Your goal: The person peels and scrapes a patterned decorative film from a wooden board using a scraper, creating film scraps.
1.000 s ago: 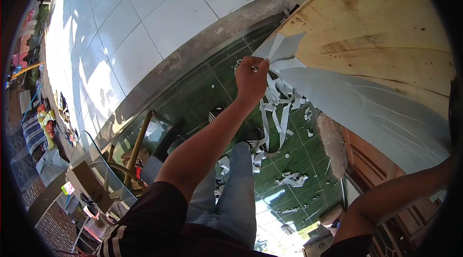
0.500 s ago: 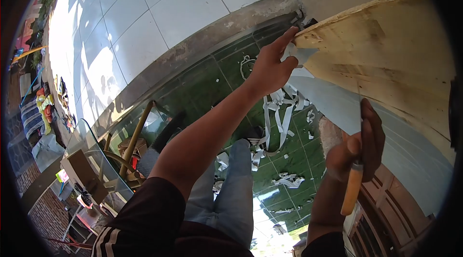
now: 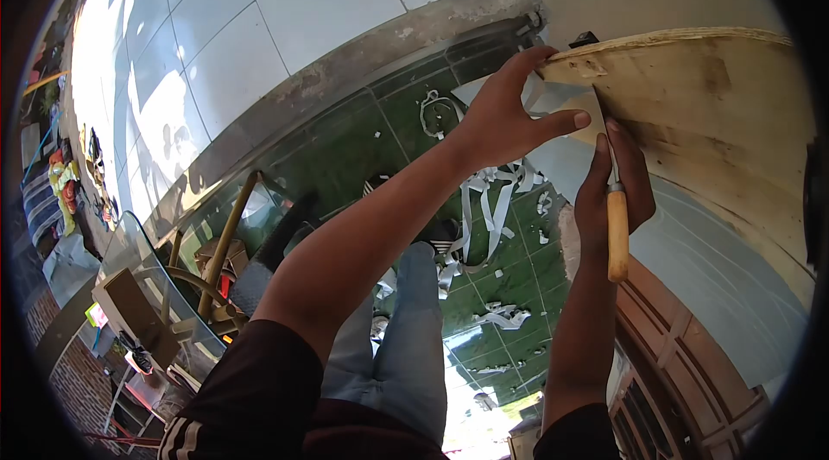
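A large wooden panel [image 3: 691,106] stands at the right, with a grey sheet [image 3: 708,261] hanging along its lower side. My left hand [image 3: 518,110] is at the panel's near corner, fingers on its edge and thumb spread over the sheet. My right hand [image 3: 615,188] grips a knife [image 3: 617,236] by the blade near its wooden handle, which points down. The blade runs up beside the panel face, close to my left thumb.
White scraps and strips [image 3: 488,210] lie on the green tiled floor [image 3: 345,149]. At the left are a glass sheet [image 3: 129,244], a chair frame [image 3: 229,244] and a cardboard box [image 3: 138,313]. Brown wooden doors [image 3: 682,348] stand at the lower right.
My right hand has moved up and left with the knife, close to my left hand. My left thumb has stretched out to the right. The panel's edge appears lower and flatter.
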